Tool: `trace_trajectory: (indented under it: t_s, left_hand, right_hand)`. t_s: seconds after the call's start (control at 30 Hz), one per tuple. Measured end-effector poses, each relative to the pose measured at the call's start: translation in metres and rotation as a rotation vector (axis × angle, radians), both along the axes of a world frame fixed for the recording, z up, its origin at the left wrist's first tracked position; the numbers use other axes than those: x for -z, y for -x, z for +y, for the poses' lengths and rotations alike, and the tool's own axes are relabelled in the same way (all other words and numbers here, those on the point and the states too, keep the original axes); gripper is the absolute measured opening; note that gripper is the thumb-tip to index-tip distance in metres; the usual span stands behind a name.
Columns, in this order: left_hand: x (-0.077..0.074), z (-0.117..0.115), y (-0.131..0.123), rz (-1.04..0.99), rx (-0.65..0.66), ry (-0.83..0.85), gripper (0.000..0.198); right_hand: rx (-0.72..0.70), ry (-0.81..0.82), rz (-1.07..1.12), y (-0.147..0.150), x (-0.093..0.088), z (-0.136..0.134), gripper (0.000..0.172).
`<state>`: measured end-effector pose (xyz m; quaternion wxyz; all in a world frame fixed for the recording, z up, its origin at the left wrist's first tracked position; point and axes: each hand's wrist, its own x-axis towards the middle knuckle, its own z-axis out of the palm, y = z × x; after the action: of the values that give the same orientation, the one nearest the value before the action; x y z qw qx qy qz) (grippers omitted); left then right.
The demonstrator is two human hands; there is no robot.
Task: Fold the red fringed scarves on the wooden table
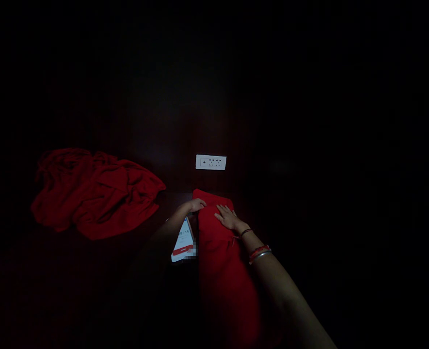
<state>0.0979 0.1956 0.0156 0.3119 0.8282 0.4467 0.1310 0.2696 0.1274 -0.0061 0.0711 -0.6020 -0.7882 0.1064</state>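
The scene is very dark. A folded red cloth (221,261) lies lengthwise in front of me. My right hand (228,217) rests flat on its far end, fingers stretched out. My left hand (196,204) touches the cloth's far left corner; its fingers look curled at the edge, but the darkness hides whether they grip it. A lit phone (183,241) lies under my left forearm, just left of the cloth. My right wrist wears bracelets.
A crumpled red cloth pile (94,191) lies at the left. A white wall socket plate (210,162) sits on the dark surface behind the folded cloth. Everything else is lost in darkness.
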Motion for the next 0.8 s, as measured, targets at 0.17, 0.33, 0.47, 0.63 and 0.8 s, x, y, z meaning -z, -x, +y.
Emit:
trace_trajectory:
  t_s: [0.17,0.33,0.47,0.63,0.8]
  left_hand:
    - [0.001,0.01,0.02,-0.023,0.131,0.185,0.021]
    - [-0.004,0.016,0.026,-0.054,0.239,0.307,0.024]
    - [-0.005,0.018,0.024,-0.106,0.293,0.388,0.026]
    - [-0.004,0.012,0.024,-0.194,0.321,0.425,0.026]
    - [0.001,0.008,0.016,-0.23,0.254,0.286,0.018]
  right_hand:
    - [-0.005,-0.182,0.058,-0.002,0.012,-0.014,0.057]
    - [-0.213,-0.402,0.081,0.013,-0.004,-0.038,0.045]
    - [-0.27,-0.377,0.006,0.022,-0.003,-0.053,0.044]
    - [-0.29,-0.355,-0.054,0.021,0.002,-0.055,0.043]
    - [-0.24,-0.365,-0.084,0.022,-0.001,-0.056,0.044]
